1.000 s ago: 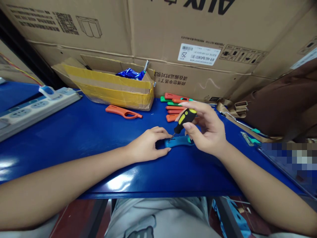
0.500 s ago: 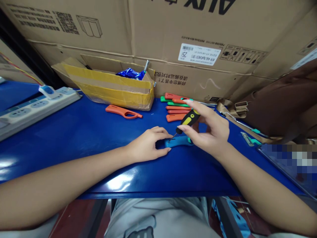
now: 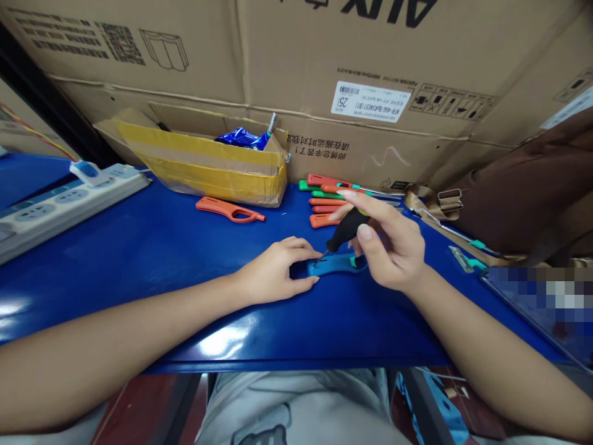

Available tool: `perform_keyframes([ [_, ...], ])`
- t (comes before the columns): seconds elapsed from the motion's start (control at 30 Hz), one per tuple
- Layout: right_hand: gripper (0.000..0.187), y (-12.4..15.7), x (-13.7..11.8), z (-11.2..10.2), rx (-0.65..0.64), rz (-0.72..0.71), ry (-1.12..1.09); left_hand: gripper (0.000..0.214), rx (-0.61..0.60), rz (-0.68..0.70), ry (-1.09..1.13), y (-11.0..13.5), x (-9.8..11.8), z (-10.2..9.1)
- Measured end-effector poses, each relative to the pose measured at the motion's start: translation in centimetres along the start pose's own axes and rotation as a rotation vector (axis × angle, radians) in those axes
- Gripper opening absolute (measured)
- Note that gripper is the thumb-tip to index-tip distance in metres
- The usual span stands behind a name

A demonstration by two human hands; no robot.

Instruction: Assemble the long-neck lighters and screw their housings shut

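Observation:
A blue plastic knife handle (image 3: 334,264) lies on the blue table (image 3: 152,259). My left hand (image 3: 274,270) pinches its left end and holds it down. My right hand (image 3: 386,244) is closed round a small black and yellow screwdriver (image 3: 343,227). The screwdriver tilts down to the left, and its tip touches the blue handle near my left fingertips.
Several orange and green handles (image 3: 330,199) lie in a pile behind my hands. One orange handle (image 3: 229,210) lies alone by a taped cardboard box (image 3: 204,164). A white power strip (image 3: 65,201) sits far left. Big cartons (image 3: 324,74) wall the back; a brown bag (image 3: 519,185) is right.
My right fingers have rolled the screwdriver handle, so its yellow side has turned out of sight. The left hand and the blue handle have stayed put.

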State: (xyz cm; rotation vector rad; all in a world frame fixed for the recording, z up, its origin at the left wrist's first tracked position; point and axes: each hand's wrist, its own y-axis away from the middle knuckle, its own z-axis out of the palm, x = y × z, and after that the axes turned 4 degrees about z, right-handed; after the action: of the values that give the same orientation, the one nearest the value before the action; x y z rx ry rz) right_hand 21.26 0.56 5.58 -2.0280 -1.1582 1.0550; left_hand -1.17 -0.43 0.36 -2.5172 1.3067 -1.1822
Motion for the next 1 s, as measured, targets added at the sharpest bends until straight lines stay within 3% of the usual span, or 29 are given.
perform_keyframes([
  [0.07, 0.046, 0.11, -0.15, 0.17, -0.070, 0.112, -0.150, 0.035, -0.001, 0.000, -0.001, 0.02, -0.04, 0.02],
  [0.13, 0.044, 0.12, -0.22, 0.38, -0.030, 0.128, -0.172, 0.035, 0.000, -0.003, -0.006, 0.05, -0.08, 0.03],
  [0.23, 0.045, 0.12, -0.08, 0.42, 0.115, -0.011, 0.021, 0.036, 0.008, -0.005, -0.013, 0.07, -0.09, 0.04],
  [0.33, 0.048, 0.17, -0.09, 0.19, 0.126, -0.124, 0.135, 0.035, 0.008, 0.000, -0.007, 0.07, -0.05, 0.02],
  [0.5, 0.045, 0.11, -0.56, 0.31, 0.001, 0.099, -0.113, 0.034, 0.003, -0.006, -0.012, 0.08, -0.02, 0.02],
  [0.67, 0.048, 0.15, -0.20, 0.36, 0.166, -0.093, 0.147, 0.034, 0.012, 0.004, 0.003, 0.06, 0.03, 0.01],
  [0.73, 0.047, 0.22, -0.19, 0.32, 0.119, -0.076, 0.118, 0.034, 0.011, 0.002, 0.005, 0.05, 0.05, 0.00],
  [0.87, 0.046, 0.15, -0.47, 0.38, -0.026, 0.124, -0.128, 0.035, 0.003, -0.007, 0.006, 0.07, 0.01, 0.02],
  [1.0, 0.044, 0.00, -0.34, 0.27, 0.122, -0.032, 0.095, 0.035, 0.013, 0.000, 0.007, 0.06, -0.10, 0.08],
])
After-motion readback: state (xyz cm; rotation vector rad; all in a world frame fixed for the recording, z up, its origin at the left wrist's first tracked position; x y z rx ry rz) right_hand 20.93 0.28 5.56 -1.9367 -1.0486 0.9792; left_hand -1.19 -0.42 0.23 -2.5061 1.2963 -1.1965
